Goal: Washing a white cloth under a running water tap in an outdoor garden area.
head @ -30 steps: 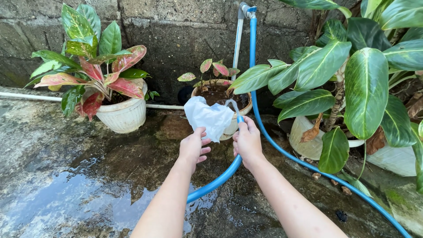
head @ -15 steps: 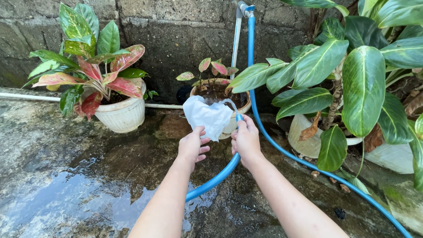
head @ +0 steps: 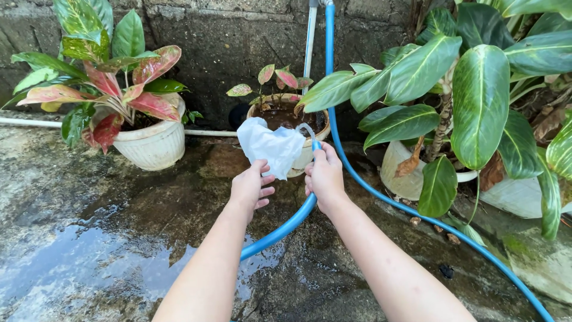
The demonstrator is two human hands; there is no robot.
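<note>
Pots (head: pixel 149 143) flank hose (head: pixel 280 229) and white bag (head: pixel 269 146); puddle (head: pixel 71 262) nearby.

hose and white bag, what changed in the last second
Little: the whole view slid slightly left and up in the picture, which looks like head movement. The left hand still holds the white bag, the right hand still grips the blue hose, and water still arcs from its end into the bag.

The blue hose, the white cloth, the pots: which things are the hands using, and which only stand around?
In use:
- blue rubber hose, gripped by right hand, water arcing from its end
- crumpled white cloth, held up by left hand

Standing around:
- white ribbed pot with red-green leaves
- small round pot of soil
- large green-leaved plant
- white pipe
</note>
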